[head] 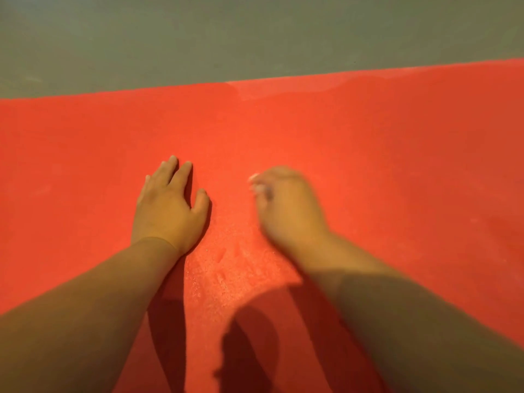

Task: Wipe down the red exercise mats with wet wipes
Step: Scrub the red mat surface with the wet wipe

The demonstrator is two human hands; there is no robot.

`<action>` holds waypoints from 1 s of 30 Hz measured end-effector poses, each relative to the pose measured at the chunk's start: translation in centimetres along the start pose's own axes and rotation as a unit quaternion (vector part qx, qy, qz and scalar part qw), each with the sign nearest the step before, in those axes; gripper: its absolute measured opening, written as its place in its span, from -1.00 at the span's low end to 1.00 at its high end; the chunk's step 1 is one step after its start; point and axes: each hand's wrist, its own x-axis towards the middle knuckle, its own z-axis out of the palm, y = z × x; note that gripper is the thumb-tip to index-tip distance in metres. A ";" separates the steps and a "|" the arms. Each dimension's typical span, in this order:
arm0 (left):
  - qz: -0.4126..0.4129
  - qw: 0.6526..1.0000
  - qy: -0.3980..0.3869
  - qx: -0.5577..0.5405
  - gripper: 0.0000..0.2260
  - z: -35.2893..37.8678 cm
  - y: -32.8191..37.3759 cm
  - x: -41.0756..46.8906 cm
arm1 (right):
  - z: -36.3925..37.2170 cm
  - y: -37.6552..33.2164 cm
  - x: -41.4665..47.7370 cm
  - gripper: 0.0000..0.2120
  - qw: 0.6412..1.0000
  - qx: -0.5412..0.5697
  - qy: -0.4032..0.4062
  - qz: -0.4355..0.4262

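A red exercise mat [368, 165] fills most of the view, lying on the floor. My left hand [170, 202] rests flat on the mat with its fingers straight. To its right, my right hand [286, 202] is blurred and curled over the mat; a small bit of white wet wipe [256, 184] shows at its fingertips, most of it hidden under the hand. A wet, shiny patch [235, 268] lies on the mat between my two wrists.
Grey floor [255, 38] runs beyond the mat's far edge. A paler damp streak [297, 87] marks the mat near that edge. Shadows of my arms fall on the near part of the mat.
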 end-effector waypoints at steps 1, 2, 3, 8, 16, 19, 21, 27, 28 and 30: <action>-0.005 1.000 0.003 -0.002 -0.41 0.0 0.0 0.0 | 1.0 -1.4 -1.0 -0.77 0.998 -0.013 -0.028 -0.062; -0.010 1.000 0.008 -0.005 -0.45 0.0 0.0 0.0 | 1.1 -1.7 -1.4 -0.77 0.993 -0.021 -0.048 -0.109; -0.017 1.000 0.012 -0.007 -0.48 0.1 0.0 0.0 | 0.3 -0.9 -0.9 -0.77 0.990 -0.027 -0.057 -0.126; -0.031 0.999 0.026 -0.006 -0.44 -0.2 0.4 0.3 | -6.8 8.8 4.8 -0.77 0.985 -0.134 0.064 0.086; -0.051 0.997 0.056 0.021 -0.46 -0.4 0.5 1.2 | 1.8 -1.4 0.6 -0.74 0.984 -0.060 -0.064 -0.158; -0.049 0.996 0.069 0.039 -0.50 -0.4 0.2 1.7 | -2.1 3.1 3.5 -0.74 0.985 -0.068 -0.061 -0.149; -0.041 0.995 0.086 0.042 -0.56 -0.4 -0.1 2.5 | -5.9 7.9 6.3 -0.76 0.991 -0.128 0.022 -0.023; -0.017 0.993 0.106 0.055 -0.71 -0.2 -0.7 6.3 | -2.8 6.2 7.7 -0.70 0.986 -0.099 0.088 0.102; -0.012 0.993 0.106 0.054 -0.71 -0.1 -0.9 6.4 | -0.7 3.6 7.1 -0.68 0.994 -0.073 0.061 0.047; -0.008 0.995 0.096 0.030 -0.64 -0.1 -1.1 6.4 | 2.5 -0.9 5.6 -0.69 0.995 -0.047 -0.007 -0.086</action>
